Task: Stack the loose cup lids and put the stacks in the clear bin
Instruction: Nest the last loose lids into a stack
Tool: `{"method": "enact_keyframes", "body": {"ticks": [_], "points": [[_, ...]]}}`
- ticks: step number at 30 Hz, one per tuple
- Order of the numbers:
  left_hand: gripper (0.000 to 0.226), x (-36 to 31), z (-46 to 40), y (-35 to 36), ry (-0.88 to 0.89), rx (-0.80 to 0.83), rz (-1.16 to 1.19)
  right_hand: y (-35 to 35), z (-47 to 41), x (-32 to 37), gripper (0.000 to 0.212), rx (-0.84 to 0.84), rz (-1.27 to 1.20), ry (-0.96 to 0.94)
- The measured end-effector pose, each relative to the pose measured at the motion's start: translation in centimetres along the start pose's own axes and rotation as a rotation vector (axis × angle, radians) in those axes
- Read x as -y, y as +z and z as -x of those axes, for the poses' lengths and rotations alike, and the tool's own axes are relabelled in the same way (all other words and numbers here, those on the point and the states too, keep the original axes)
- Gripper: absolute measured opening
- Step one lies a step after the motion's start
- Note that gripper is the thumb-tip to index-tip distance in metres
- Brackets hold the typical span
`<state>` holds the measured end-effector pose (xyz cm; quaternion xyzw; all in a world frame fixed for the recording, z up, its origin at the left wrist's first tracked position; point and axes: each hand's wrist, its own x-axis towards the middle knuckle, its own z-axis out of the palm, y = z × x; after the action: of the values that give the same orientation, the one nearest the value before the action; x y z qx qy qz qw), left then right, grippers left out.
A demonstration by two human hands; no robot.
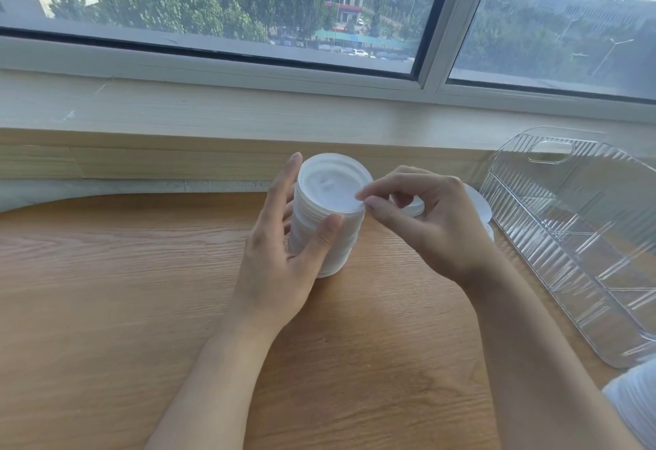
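Your left hand [284, 247] wraps the stack [324, 215] at table centre; your right hand [422, 222] pinches the top lid's rim at 3 o'clock. Press it level before letting go. More lids [479, 204] lie behind your right hand, beside the bin [568, 236], at 3 o'clock.

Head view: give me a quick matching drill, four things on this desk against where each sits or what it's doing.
Things:
1. lid stack
2. clear bin
3. left hand
4. right hand

States:
A. lying empty at the desk's right edge
B. wrapped round the side of the stack
C. standing upright on the desk, mid-scene
D. pinching the rim of the top lid

Pairs: 1-C, 2-A, 3-B, 4-D

More loose lids lie behind the right hand, next to the bin.
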<state>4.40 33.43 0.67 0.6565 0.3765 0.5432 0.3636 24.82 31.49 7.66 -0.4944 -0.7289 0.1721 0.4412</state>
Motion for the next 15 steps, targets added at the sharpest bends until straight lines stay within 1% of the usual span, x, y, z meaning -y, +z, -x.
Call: {"method": "enact_keyframes", "body": {"ticks": [2, 4, 7, 10, 15], "points": [[0.08, 0.0, 0.0, 0.0, 0.0, 0.001, 0.003, 0.5, -0.1, 0.0, 0.02, -0.043, -0.006, 0.014], [0.079, -0.3, 0.1, 0.1, 0.0, -0.01, 0.009, 1.2, -0.3, 0.0, 0.038, -0.076, 0.016, 0.043], [0.078, -0.6, 0.0, 0.2, 0.023, -0.023, 0.017, 2.4, -0.7, -0.2, 0.053, -0.032, 0.065, 0.093], [0.067, -0.6, -0.1, 0.1, 0.022, -0.005, -0.001, 2.8, -0.7, -0.5, 0.058, -0.01, 0.101, 0.085], [0.06, 0.1, 0.0, 0.2, 0.003, -0.015, -0.049, 3.1, -0.5, -1.4, 0.059, 0.009, 0.114, 0.112]]}}
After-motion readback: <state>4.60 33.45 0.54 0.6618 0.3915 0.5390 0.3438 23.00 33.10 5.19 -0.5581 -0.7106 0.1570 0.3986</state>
